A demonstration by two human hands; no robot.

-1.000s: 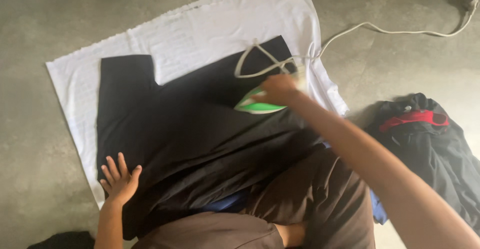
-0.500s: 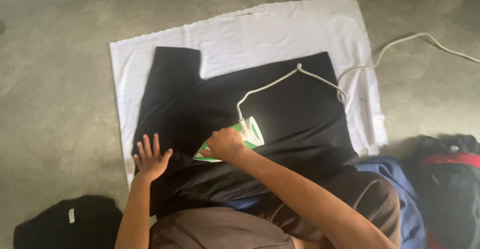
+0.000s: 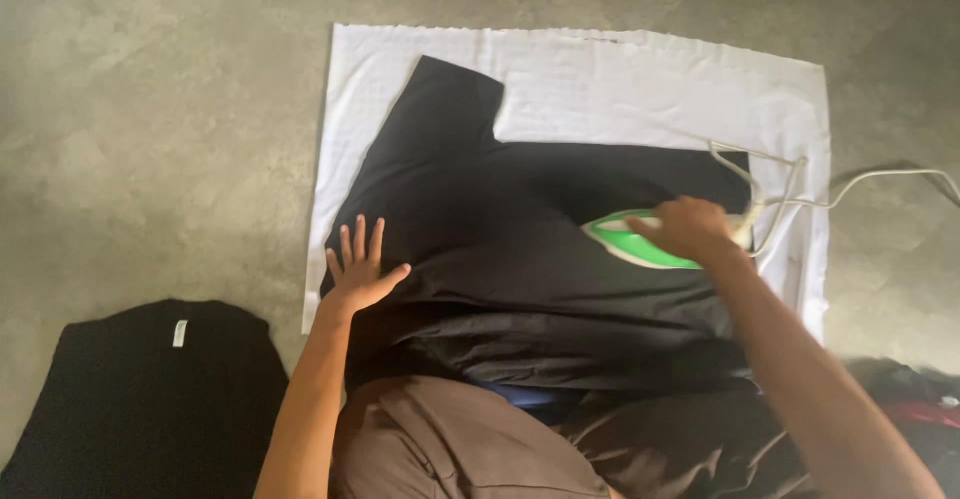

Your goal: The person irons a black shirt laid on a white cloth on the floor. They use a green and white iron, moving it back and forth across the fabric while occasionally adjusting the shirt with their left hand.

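A black T-shirt (image 3: 520,209) lies spread on a white cloth (image 3: 620,79) on the floor. My left hand (image 3: 360,269) presses flat on the shirt's left edge, fingers apart. My right hand (image 3: 690,229) grips the handle of a green and white iron (image 3: 625,242), which rests on the right part of the shirt with its tip pointing left. The iron's white cord (image 3: 800,184) loops over the cloth and runs off to the right.
A folded black garment with a small white label (image 3: 150,399) lies on the concrete floor at the lower left. Dark and red clothes (image 3: 915,409) are piled at the lower right. My legs in brown trousers (image 3: 480,449) fill the bottom centre.
My right hand has slid the iron from the shirt's left-middle, near my left hand, across to its right part. My left hand stays flat on the shirt. The view has shifted.
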